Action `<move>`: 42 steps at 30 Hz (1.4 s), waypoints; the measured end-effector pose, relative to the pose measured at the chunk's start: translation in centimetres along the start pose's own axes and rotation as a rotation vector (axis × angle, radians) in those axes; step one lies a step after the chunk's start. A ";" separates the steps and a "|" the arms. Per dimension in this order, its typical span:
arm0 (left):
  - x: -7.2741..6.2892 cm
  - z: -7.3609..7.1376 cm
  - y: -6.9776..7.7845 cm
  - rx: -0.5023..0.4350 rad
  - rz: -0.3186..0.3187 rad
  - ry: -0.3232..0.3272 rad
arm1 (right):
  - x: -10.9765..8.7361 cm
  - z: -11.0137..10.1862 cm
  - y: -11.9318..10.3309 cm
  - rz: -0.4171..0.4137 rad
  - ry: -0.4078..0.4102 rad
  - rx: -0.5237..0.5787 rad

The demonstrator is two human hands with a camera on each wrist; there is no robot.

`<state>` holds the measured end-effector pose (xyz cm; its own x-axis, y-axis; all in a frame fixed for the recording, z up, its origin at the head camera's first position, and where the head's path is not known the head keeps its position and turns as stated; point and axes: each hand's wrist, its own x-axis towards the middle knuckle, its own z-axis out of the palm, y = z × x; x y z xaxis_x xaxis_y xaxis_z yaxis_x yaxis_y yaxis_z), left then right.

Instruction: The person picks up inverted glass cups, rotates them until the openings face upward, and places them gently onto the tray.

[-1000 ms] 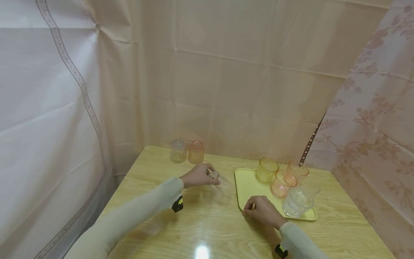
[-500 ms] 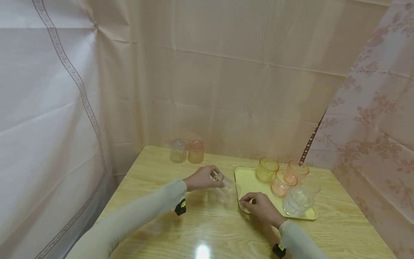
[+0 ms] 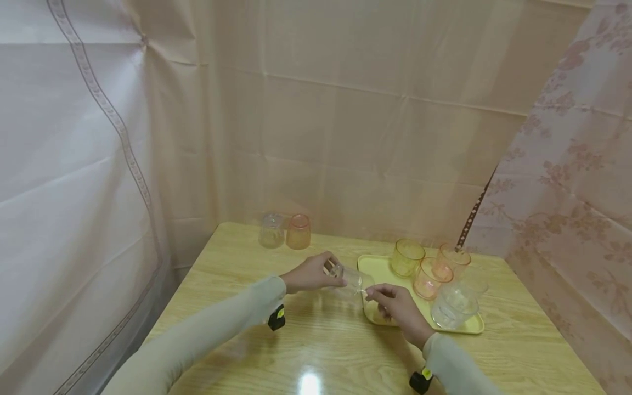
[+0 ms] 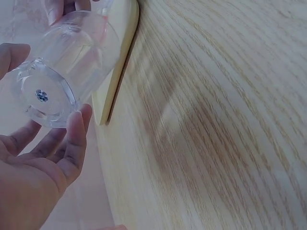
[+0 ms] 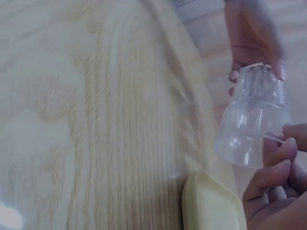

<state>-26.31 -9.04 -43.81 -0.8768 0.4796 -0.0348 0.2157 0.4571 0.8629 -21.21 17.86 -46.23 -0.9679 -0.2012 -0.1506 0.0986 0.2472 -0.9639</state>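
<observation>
A clear drinking glass [image 3: 353, 281] is held tilted above the table, base toward the left and mouth toward the right. My left hand [image 3: 313, 272] grips it around its base, thumb and fingers on opposite sides, as the left wrist view shows with the base [image 4: 43, 96] facing the camera. At the mouth end, my right hand [image 3: 399, 310] pinches the rim between thumb and forefinger, seen in the right wrist view on the glass [image 5: 252, 122]. The glass overlaps the left edge of a yellow tray [image 3: 377, 267] in the head view.
On the tray stand a yellow glass [image 3: 407, 260], a pink-orange glass [image 3: 428, 284] and clear glassware [image 3: 450, 314], with another orange-rimmed glass [image 3: 459, 257] at the back right. Upside down at the table's far edge are a clear glass [image 3: 271, 235] and a pink glass [image 3: 298, 236].
My left hand has moved slightly right with the clear glass, bringing its mouth toward the tray. My right hand has risen from the tray's near-left corner and taken hold of the rim.
</observation>
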 end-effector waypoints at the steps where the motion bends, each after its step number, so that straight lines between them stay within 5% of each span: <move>1: -0.1 0.0 0.1 -0.001 0.002 0.000 | 0.0 0.0 0.1 0.002 0.017 0.025; 13: -0.2 0.5 -0.2 -0.057 0.035 -0.017 | 0.1 -0.6 0.1 -0.037 0.076 0.104; 27: -0.1 0.9 -0.3 0.016 0.009 -0.057 | -0.3 -1.7 -1.6 -0.087 0.108 -0.052; 42: -0.3 2.1 -0.7 0.156 0.024 -0.018 | 0.2 -3.2 -2.4 -0.196 0.153 -0.209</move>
<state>-25.27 -7.98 -45.45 -0.8629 0.5047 -0.0257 0.3019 0.5556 0.7747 -22.38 20.29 -43.26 -0.9888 -0.1237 0.0834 -0.1275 0.4098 -0.9032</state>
